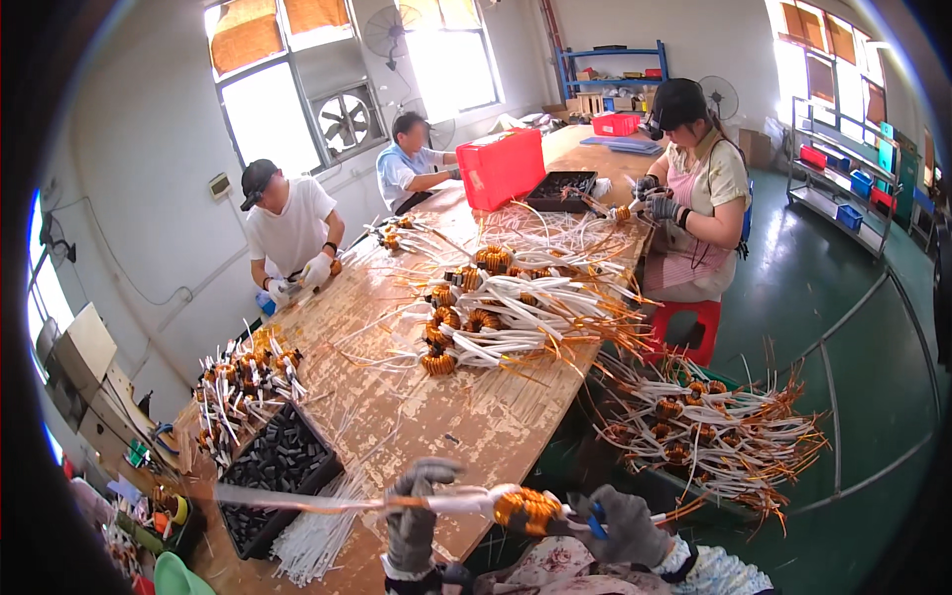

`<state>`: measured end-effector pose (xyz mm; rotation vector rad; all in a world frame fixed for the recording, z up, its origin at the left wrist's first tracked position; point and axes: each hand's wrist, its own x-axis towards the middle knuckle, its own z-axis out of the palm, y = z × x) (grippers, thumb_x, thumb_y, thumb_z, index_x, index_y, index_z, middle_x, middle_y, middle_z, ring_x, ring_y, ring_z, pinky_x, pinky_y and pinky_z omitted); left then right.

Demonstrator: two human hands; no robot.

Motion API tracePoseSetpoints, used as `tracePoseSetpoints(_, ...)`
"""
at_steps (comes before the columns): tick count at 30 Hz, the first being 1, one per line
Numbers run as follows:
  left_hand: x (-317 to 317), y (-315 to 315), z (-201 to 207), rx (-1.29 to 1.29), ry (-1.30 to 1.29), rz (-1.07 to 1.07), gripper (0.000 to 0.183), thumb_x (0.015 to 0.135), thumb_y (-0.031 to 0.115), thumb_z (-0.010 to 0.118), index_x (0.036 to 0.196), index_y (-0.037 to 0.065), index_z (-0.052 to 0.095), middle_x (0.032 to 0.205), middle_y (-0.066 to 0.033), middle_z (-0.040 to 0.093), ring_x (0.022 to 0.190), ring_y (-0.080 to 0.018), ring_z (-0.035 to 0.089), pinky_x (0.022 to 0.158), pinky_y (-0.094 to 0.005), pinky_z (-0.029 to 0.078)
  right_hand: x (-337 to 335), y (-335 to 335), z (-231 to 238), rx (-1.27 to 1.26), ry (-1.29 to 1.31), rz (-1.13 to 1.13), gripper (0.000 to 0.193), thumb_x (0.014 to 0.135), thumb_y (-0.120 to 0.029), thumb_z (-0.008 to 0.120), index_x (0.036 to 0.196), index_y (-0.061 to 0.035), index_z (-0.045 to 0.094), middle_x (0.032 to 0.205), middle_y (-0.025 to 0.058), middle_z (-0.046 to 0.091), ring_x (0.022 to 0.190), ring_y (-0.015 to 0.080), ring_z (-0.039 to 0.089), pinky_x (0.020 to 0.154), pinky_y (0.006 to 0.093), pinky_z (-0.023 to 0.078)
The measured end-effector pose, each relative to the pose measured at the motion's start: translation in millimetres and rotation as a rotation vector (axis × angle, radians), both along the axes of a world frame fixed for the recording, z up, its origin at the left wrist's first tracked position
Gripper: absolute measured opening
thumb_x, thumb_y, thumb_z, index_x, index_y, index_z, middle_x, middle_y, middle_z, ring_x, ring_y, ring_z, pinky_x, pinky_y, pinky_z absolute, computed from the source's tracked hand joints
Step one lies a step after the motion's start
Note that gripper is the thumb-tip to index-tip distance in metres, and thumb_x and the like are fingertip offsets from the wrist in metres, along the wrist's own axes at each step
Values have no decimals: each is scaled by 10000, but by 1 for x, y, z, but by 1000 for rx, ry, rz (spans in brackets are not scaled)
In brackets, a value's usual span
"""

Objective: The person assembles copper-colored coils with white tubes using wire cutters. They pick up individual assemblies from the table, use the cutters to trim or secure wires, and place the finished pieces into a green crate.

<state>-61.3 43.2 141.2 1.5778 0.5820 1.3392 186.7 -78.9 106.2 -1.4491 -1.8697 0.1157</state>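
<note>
A copper-wound ring coil [528, 511] with white-sleeved wire leads is held level over the table's near edge. My left hand [412, 521], in a grey glove, is closed around the leads on the coil's left side; their loose ends [268, 499] stretch left, blurred, over a black tray. My right hand [627, 528], also gloved in grey, is closed at the coil's right side, where a small blue piece [596, 527] shows between the fingers. What that blue piece belongs to is hidden.
The black tray [335, 464] holds small black sleeves, with white strips [317, 540] beside it. Coils lie heaped at mid-table [486, 319], at the left edge [248, 382] and in a crate on the right [694, 426]. Three co-workers sit around the wooden table [416, 416]; a red bin [501, 169] stands farther back.
</note>
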Motion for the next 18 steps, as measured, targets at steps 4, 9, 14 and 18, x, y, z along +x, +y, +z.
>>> tracePoseSetpoints(4,-25,43,-21,-321,75,127,588,840,578,475,1080,42,506,795,15,502,693,-66,488,568,-201,384,-16,53,-4,-180,148,-28,308,691,-156,644,911,-39,465,658,157,570,594,315,584,523,398,460)
tracePoseSetpoints(9,-34,129,-43,-483,-582,24,586,807,516,572,1139,51,445,895,-85,513,876,-171,542,811,-254,482,-40,138,-3,-51,104,-173,380,656,-118,615,991,-29,461,786,168,559,763,361,571,690,426,459)
tracePoseSetpoints(14,-58,150,-77,-450,-564,163,757,836,354,609,1388,155,131,1327,-98,276,1110,-278,434,975,-407,384,-36,197,-11,269,-31,-25,462,650,-111,628,1067,1,466,904,165,547,846,335,546,761,399,433)
tracePoseSetpoints(18,-23,108,-61,-496,-408,99,607,866,242,573,1368,141,246,1306,-77,320,1051,-225,481,899,-368,420,-23,166,-37,232,109,-32,473,680,-96,641,1106,-27,448,922,147,544,847,320,548,744,385,442)
